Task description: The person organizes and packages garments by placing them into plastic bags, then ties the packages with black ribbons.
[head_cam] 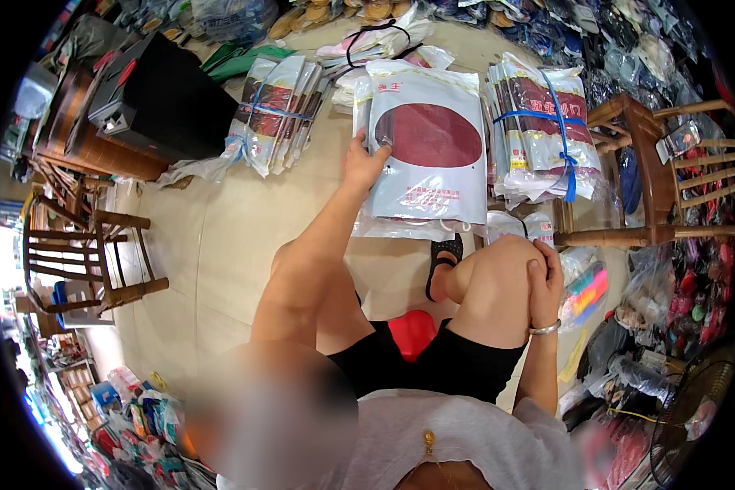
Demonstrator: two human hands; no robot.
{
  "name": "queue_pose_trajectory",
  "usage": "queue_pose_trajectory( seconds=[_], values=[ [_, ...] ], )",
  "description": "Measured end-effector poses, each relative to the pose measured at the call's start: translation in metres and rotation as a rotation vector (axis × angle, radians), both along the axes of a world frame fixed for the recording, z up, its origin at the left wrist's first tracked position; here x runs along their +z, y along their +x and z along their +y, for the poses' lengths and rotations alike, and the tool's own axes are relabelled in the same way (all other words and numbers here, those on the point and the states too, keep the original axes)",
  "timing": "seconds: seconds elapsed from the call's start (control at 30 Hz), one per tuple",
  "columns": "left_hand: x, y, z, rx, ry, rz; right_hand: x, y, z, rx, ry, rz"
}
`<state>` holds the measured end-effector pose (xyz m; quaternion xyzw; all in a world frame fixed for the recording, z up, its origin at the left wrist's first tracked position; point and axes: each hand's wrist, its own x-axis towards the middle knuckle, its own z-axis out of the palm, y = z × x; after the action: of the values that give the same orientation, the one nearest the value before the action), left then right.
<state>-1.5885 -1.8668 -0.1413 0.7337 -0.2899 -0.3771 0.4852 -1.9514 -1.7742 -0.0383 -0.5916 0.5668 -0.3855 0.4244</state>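
My left hand [366, 164] is at the left edge of a stack of flat plastic packages. Its thumb lies on the top white package [425, 187], which has an oval window showing dark red material; whether the fingers grip the edge is unclear. My right hand [546, 286], with a bangle at the wrist, rests on my right knee, holding nothing. Right of the stack stands a bundle of similar packages [542, 119] tied with blue cord. Another blue-tied bundle [275, 116] is on the left. Behind the stack lie white and pink bags [373, 46] with a black cord.
A black box-like case [171, 98] stands at the upper left, above a bamboo chair [98, 257]. Wooden chair frames [658, 177] are at the right, a phone-like device [680, 142] on one. Bagged footwear [563, 37] lines the back. A fan [695, 410] is at the lower right.
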Motion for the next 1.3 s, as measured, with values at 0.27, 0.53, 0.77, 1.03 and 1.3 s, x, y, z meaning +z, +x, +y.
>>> queue_pose_trajectory(
  seconds=[0.27, 0.53, 0.77, 1.03, 1.3],
  values=[
    [0.099, 0.039, 0.110, -0.358, -0.186, -0.392, 0.014, 0.008, 0.003, 0.199, -0.386, 0.545],
    [0.138, 0.064, 0.245, -0.691, 0.158, -0.987, 0.037, 0.042, -0.040, 0.895, -0.432, 0.954],
    [0.121, 0.119, 0.245, -0.667, 0.177, -0.865, 0.007, 0.029, -0.077, 0.881, -0.377, 0.715],
    [0.119, 0.155, 0.205, -0.772, 0.315, -0.624, 0.026, 0.052, -0.153, 0.996, -0.143, 0.650],
    [0.159, 0.104, 0.258, -0.613, 0.644, -0.473, 0.052, 0.042, -0.124, 1.049, 0.087, 0.912]
  ],
)
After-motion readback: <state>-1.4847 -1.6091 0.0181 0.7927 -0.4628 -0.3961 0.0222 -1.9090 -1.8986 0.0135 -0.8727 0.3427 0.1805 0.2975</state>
